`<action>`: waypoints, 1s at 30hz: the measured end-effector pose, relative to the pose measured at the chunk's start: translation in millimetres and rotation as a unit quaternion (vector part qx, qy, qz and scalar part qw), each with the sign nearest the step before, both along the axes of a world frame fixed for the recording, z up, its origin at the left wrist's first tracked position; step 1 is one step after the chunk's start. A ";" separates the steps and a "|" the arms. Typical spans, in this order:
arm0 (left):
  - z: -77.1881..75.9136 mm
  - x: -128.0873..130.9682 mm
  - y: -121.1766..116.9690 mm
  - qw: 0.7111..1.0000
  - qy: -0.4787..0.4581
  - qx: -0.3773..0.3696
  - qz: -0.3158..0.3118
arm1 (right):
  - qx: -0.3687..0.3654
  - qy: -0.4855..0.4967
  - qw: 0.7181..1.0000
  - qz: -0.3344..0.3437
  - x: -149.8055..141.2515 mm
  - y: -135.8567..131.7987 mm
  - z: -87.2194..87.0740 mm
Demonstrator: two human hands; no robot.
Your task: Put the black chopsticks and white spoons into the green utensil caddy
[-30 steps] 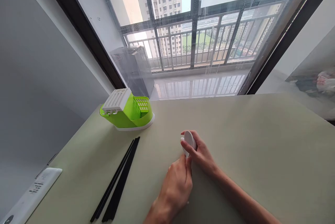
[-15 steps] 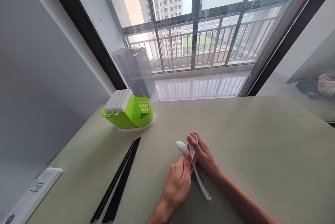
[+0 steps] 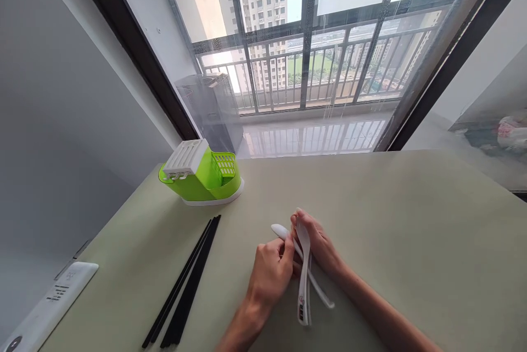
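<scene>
My left hand (image 3: 272,267) pinches a white spoon (image 3: 280,230) just behind its bowl; the bowl sticks out to the upper left and the handle slants to the lower right. My right hand (image 3: 317,239) is closed around the bowl end of another white spoon (image 3: 304,286), whose handle points toward me with dark and red print near its end. A second edge along that handle suggests a stacked spoon, though I cannot tell for sure. The two handles cross between my hands, low over the table.
A green and white cutlery holder (image 3: 212,194) stands at the table's far left. Several black chopsticks (image 3: 191,286) lie left of my hands. A long white object with printed text (image 3: 66,294) lies on the left edge. Behind the table (image 3: 395,220) is a window.
My left hand has shifted slightly left with its spoon. In my right hand, the printed spoon handle now extends toward me, where my left hand covered that area before.
</scene>
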State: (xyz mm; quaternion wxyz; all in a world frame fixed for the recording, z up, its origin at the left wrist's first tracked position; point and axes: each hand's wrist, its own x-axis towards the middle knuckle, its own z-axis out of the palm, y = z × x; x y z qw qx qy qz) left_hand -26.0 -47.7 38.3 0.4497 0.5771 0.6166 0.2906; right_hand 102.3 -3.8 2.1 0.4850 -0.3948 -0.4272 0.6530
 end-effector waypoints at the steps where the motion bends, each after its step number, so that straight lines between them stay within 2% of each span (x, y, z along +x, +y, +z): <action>1: 1.9 -2.3 1.5 1.000 -0.007 -0.004 0.004 | -0.005 0.005 1.000 0.007 0.3 0.5 -0.1; 6: 14.1 -17.1 10.8 0.999 0.014 0.022 0.019 | -0.004 0.034 0.999 0.025 1.7 3.0 1.6; 10: 23.1 -27.2 16.0 0.998 0.033 0.054 0.007 | -0.021 0.060 0.997 0.045 2.3 5.3 1.5; 17: 29.1 -31.2 15.3 0.985 0.095 0.104 -0.095 | -0.025 0.037 0.998 0.042 2.1 6.8 2.7; 23: 29.6 -31.4 18.0 0.978 0.090 0.070 -0.177 | -0.027 -0.004 0.999 0.040 1.1 4.5 2.4; 30: 36.0 -24.7 22.6 0.966 0.081 -0.011 -0.244 | 0.026 -0.060 0.998 0.001 -2.0 3.9 -1.8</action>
